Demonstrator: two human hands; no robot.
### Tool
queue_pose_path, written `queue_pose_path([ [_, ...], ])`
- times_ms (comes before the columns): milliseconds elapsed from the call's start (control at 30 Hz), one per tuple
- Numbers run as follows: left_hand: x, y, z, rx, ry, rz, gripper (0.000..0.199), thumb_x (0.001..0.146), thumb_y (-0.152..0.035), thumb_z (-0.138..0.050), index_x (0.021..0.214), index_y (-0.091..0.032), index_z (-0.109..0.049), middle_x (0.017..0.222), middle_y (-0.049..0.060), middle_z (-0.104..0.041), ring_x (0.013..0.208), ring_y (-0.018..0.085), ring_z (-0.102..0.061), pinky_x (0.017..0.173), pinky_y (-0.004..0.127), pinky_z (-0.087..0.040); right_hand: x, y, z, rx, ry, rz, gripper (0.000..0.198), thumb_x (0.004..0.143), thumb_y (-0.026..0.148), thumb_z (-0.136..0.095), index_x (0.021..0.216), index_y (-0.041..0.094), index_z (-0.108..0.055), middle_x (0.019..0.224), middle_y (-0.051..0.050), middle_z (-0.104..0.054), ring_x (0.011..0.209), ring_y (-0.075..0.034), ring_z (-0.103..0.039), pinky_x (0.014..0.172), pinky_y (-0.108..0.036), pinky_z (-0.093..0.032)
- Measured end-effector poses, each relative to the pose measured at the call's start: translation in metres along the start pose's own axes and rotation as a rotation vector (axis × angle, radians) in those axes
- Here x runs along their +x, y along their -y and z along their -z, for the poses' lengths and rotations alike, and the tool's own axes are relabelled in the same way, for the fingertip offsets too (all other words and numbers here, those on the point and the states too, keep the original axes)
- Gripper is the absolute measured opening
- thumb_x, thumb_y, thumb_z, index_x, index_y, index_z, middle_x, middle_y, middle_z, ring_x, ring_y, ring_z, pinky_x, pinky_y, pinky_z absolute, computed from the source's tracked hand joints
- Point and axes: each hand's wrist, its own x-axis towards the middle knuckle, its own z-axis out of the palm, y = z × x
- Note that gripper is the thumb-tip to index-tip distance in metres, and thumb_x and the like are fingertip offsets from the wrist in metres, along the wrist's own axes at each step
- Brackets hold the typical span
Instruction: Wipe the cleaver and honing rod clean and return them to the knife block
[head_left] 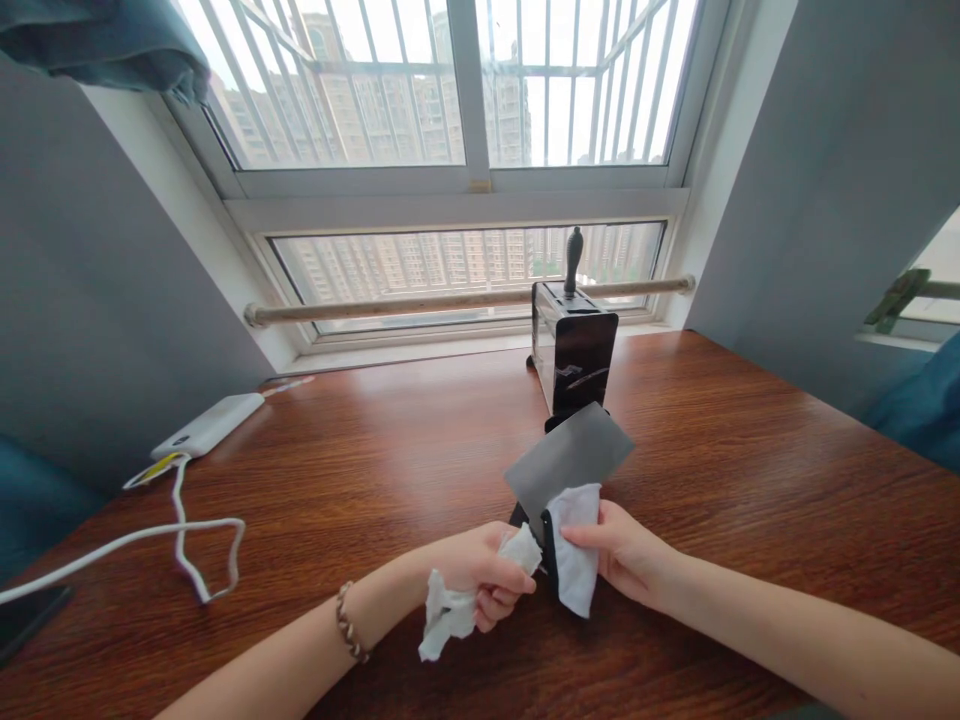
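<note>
A cleaver with a broad grey blade [570, 458] is raised over the table, tilted up to the right. My left hand [491, 575] is closed around a crumpled white tissue [448, 615], apparently with the cleaver's handle inside the grip; the handle is mostly hidden. In my right hand [626, 552], a folded white cloth [576, 560] with a black edge is pinched between thumb and fingers. The cloth overlaps the lower part of the blade; whether it presses on the steel, I cannot tell.
Beyond the blade stands a black knife block [585, 355] with one dark handle [574, 260] sticking up. At the left of the wooden table [360, 450] lie a white power bank [210, 425], a white cable [180, 510] and a dark flat object [34, 615]. A barred window is behind.
</note>
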Motion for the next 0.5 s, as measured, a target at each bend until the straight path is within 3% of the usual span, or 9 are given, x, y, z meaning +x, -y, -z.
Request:
queue_pose_path([
  [233, -0.002, 0.0, 0.002, 0.016, -0.009, -0.009, 0.039, 0.069, -0.028, -0.074, 0.072, -0.022, -0.036, 0.046, -0.009, -0.035, 0.038, 0.004, -0.026, 0.035, 0.015, -0.023, 0.006, 0.008, 0.007, -0.037, -0.147, 0.105, 0.044, 0.054, 0.02, -0.083, 0.091, 0.007, -0.064, 0.086, -0.009, -0.071, 0.072, -0.015, -0.066, 0.07, -0.026, -0.053],
  [367, -0.003, -0.005, 0.006, -0.007, 0.03, 0.023, 0.042, 0.069, -0.03, -0.074, 0.068, -0.02, -0.033, 0.046, -0.01, -0.03, 0.037, 0.001, -0.019, 0.035, 0.014, -0.021, 0.022, 0.027, 0.025, -0.003, -0.389, 0.184, 0.041, 0.055, 0.017, -0.081, 0.089, 0.006, -0.063, 0.082, -0.011, -0.07, 0.065, -0.017, -0.065, 0.063, -0.029, -0.055],
  [500, -0.002, -0.005, 0.008, -0.027, 0.031, -0.002, 0.044, 0.068, -0.031, -0.075, 0.064, -0.019, -0.033, 0.046, -0.01, -0.028, 0.037, 0.001, -0.019, 0.035, 0.013, -0.021, 0.044, 0.056, 0.055, 0.019, -0.601, 0.359, 0.028, 0.064, 0.014, -0.071, 0.089, 0.01, -0.061, 0.089, -0.009, -0.069, 0.072, -0.016, -0.066, 0.074, -0.029, -0.056],
])
